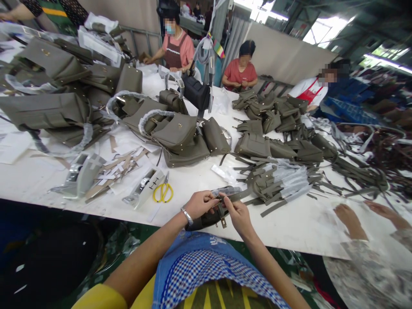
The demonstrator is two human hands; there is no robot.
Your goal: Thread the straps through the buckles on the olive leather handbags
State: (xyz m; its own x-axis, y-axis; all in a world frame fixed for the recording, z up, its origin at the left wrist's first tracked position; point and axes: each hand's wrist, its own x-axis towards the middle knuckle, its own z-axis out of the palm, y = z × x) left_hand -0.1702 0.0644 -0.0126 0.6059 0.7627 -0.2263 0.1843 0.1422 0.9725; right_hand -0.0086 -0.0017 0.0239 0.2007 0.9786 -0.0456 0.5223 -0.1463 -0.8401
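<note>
My left hand (200, 203) and my right hand (237, 213) meet at the near edge of the white table (289, 223). Both pinch an olive-grey leather strap (225, 198) with a small metal clasp hanging below it. A clear plastic wrap covers part of the strap. A silver bracelet sits on my left wrist. Yellow-handled scissors (163, 192) lie on the table just left of my left hand. A heap of more straps in plastic sleeves (280, 180) lies just beyond my right hand.
Olive-grey handbags (183, 139) are piled across the table's middle and left. Paper strips and plastic packets (106, 169) lie at the near left. A co-worker's hands (350, 219) rest at the right. Three other people work at the far side.
</note>
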